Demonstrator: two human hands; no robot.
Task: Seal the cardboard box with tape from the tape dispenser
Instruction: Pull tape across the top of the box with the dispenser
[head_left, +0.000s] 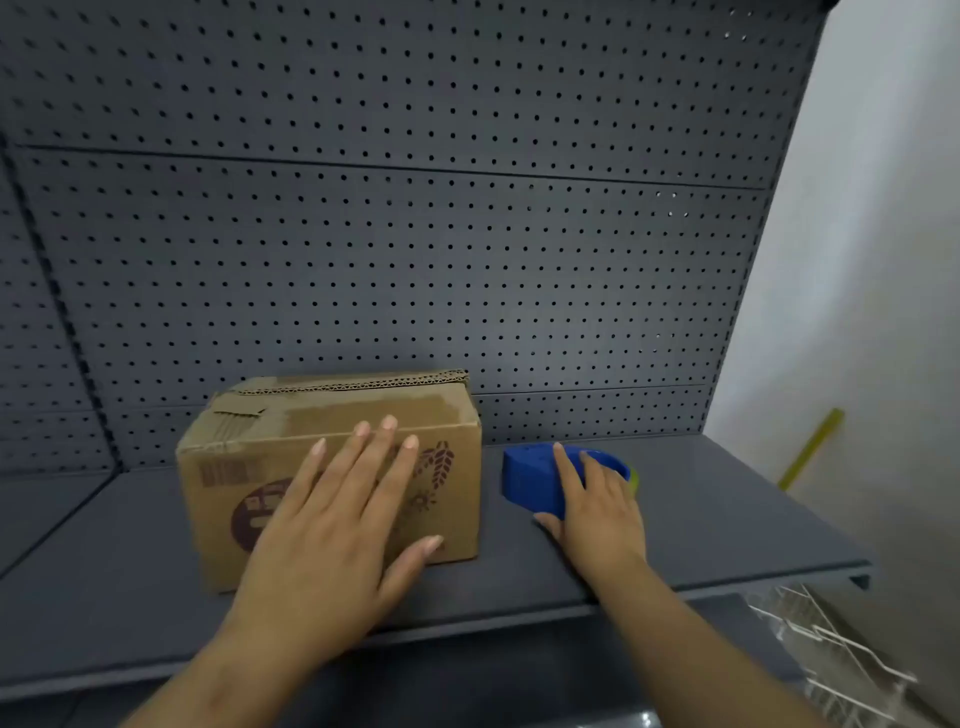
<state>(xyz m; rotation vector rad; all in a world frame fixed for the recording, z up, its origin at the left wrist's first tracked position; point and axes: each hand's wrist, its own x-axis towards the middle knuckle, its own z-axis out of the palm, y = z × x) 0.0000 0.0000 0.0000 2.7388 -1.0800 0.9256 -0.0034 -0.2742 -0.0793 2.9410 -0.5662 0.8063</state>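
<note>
The brown cardboard box (332, 467) with dark red printed drawings on its front stands on the dark grey metal shelf (727, 525), close to the grey perforated back panel (415, 234). Its top flaps lie closed, and I see a torn strip of paper along the top edge. My left hand (332, 525) is in front of the box with the fingers spread wide; it holds nothing, and I cannot tell if the palm touches the front face or only hovers before it. This hand covers a big part of the printed front.

Just to the right of the box, a little apart from it, lies the blue plastic tape dispenser (535, 480) on the same shelf. My right hand (597, 499) rests on top of it, the fingers laid over the body and the thumb low at its near side; the grip is loose, not yet closed around it. A small yellow-green part shows behind my fingers.

Farther right of the box, a yellow strip (810, 449) leans at the white wall (883, 260). Below the shelf, on the right, is a white wire rack (831, 649).
</note>
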